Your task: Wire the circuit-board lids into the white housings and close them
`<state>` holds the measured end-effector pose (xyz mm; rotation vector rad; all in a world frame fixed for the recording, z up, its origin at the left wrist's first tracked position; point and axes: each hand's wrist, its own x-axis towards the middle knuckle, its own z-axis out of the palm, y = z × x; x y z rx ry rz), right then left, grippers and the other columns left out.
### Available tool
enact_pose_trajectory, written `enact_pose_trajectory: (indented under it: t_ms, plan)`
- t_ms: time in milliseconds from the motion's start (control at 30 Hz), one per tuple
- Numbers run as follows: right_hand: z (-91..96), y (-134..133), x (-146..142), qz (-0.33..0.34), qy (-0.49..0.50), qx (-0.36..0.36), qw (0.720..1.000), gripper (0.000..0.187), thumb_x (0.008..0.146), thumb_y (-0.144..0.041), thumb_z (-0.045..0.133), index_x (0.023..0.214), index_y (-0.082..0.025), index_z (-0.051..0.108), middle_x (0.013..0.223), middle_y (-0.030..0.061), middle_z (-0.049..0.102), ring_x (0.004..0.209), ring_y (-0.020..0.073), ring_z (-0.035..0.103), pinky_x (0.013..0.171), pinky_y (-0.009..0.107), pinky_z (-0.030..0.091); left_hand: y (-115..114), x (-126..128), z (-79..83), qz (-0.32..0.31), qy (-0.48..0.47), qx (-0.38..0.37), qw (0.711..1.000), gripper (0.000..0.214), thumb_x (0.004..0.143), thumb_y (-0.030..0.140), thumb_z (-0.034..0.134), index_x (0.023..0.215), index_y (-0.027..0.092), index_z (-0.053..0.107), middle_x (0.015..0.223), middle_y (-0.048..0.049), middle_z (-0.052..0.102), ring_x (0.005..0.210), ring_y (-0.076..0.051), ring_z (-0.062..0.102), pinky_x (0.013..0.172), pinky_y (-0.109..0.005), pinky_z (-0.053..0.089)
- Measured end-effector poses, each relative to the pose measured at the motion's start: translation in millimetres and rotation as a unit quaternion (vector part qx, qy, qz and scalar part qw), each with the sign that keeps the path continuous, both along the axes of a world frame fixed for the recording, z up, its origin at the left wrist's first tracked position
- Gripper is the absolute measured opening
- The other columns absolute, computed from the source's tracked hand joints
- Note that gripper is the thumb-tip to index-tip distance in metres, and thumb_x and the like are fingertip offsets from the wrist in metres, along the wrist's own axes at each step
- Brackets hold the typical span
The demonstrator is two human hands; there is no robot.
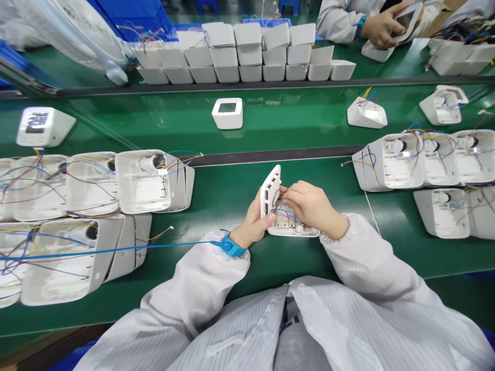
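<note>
My left hand [255, 219] is closed on a white front panel [270, 190], which it tilts upright at the left edge of an open white housing [296, 231]. Thin coloured wires [286, 212] lie inside that housing. My right hand [309, 203] reaches over the housing, its fingertips pinched close behind the panel. What those fingertips hold, if anything, is hidden. A blue wrist strap [232, 245] with a blue cord is around my left wrist.
Open white housings with loose wires stand at left [143, 185] and right [402, 165]. One finished-looking unit [227, 114] sits on the belt beyond a dark rail [270, 155]. Stacked housings [243, 54] line the back, near a co-worker's hands [382, 28].
</note>
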<state>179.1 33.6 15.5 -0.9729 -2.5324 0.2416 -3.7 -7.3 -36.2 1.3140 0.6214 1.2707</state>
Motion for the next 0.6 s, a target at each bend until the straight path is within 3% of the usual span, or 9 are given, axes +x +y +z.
enact_pose_trajectory:
  t_ms: [267, 467, 600]
  plan:
    - [-0.5, 1.4, -0.8, 0.015, -0.009, 0.026, 0.999, 0.019, 0.096, -0.02, 0.051, 0.083, -0.017, 0.065, 0.085, 0.004, 0.066, 0.077, 0.017, 0.049, 0.069, 0.029, 0.04, -2.4, 1.8, 3.6, 0.01, 0.035, 0.008, 0.999, 0.071, 0.083, 0.057, 0.059, 0.14, 0.018, 0.044, 0.142, -0.0153, 0.05, 0.132, -0.036, 0.047, 0.11, -0.052, 0.037]
    - [-2.9, -1.6, -5.6, 0.01, -0.049, 0.087, 0.995, 0.025, 0.098, -0.02, 0.047, 0.08, -0.015, 0.064, 0.078, 0.0071, 0.061, 0.074, 0.019, 0.047, 0.065, 0.032, 0.036, -3.5, 3.8, 2.2, 0.003, 0.047, 0.023, 0.999, 0.071, 0.085, 0.056, 0.056, 0.144, 0.019, 0.04, 0.143, -0.0147, 0.049, 0.132, -0.035, 0.046, 0.111, -0.051, 0.037]
    - [6.2, 0.1, 0.4, -0.002, -0.037, 0.02, 0.999, 0.021, 0.098, -0.025, 0.05, 0.089, -0.016, 0.067, 0.086, 0.0073, 0.065, 0.081, 0.0192, 0.053, 0.069, 0.031, 0.04, -2.7, 3.7, -2.0, 0.007, 0.036, 0.029, 0.999, 0.075, 0.084, 0.056, 0.058, 0.146, 0.02, 0.035, 0.144, -0.0155, 0.046, 0.133, -0.035, 0.045, 0.113, -0.053, 0.033]
